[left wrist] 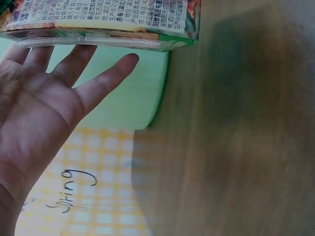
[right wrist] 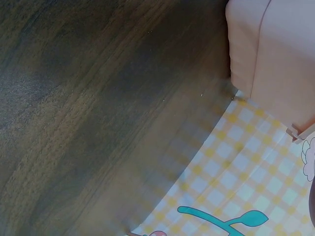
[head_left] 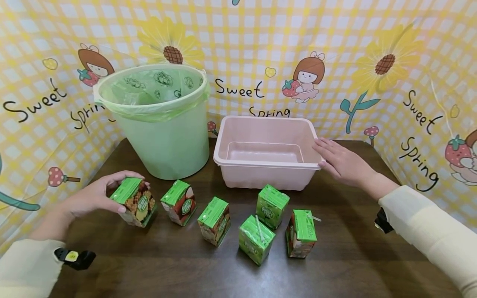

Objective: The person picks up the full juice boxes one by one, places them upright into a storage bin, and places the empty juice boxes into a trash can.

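My left hand (head_left: 98,194) grips a juice box (head_left: 139,205) at the left, thumb on its near side and fingers round the far side. The left wrist view shows the box's printed side (left wrist: 108,17) over the spread fingers (left wrist: 106,86). At the right end of a pink plastic basin (head_left: 268,176), my right hand (head_left: 343,161) rests extended fingers on the rim. The right wrist view has the basin's side wall (right wrist: 280,54), with that hand out of frame. Nearest to the held box stands another juice box (head_left: 180,205), with a red picture.
A green bin (head_left: 171,145) with a plastic liner stands behind the left hand. More juice boxes stand before the basin: a brown-printed one (head_left: 215,225), two green ones (head_left: 272,209) (head_left: 255,244), and one with a side straw (head_left: 302,238). Checkered cloth (head_left: 238,54) hangs behind the dark table (head_left: 208,273).
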`<state>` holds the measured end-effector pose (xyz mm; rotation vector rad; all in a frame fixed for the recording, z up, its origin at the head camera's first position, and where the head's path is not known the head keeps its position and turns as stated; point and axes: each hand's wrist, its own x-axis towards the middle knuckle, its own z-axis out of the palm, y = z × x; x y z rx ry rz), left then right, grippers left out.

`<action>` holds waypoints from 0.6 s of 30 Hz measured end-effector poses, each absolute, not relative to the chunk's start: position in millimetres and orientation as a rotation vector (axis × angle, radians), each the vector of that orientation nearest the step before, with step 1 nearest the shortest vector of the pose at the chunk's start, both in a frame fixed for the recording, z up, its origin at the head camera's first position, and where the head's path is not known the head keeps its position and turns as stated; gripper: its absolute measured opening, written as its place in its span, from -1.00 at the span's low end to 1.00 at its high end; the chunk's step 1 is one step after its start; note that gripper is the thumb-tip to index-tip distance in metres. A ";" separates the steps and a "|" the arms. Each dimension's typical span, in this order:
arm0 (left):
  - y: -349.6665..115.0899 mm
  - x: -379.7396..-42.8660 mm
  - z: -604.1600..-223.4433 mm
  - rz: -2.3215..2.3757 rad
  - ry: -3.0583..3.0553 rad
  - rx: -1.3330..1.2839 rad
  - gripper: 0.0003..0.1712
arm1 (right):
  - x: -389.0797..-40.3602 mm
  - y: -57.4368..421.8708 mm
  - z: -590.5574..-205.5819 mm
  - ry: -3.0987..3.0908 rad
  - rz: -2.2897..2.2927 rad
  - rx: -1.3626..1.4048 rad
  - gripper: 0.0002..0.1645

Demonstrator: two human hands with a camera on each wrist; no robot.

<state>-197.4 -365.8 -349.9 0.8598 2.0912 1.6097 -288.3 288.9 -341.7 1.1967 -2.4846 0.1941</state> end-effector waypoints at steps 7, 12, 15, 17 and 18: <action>-363.6 -195.4 -327.0 1.574 2.157 0.838 -0.18 | -287.8 288.2 -341.0 -2.495 0.188 1.192 -0.34; -362.0 -194.2 -312.3 1.581 2.155 0.867 -0.18 | -287.6 289.2 -341.2 -2.508 0.178 1.182 -0.35; -358.8 -192.8 -302.8 1.574 2.186 0.894 -0.18 | -288.0 289.7 -341.8 -2.507 0.177 1.184 -0.35; -355.9 -192.2 -296.8 1.565 2.198 0.906 -0.18 | -288.6 289.9 -342.2 -2.502 0.179 1.189 -0.35; -354.5 -192.1 -294.1 1.563 2.200 0.909 -0.19 | -288.7 289.9 -342.4 -2.502 0.179 1.191 -0.35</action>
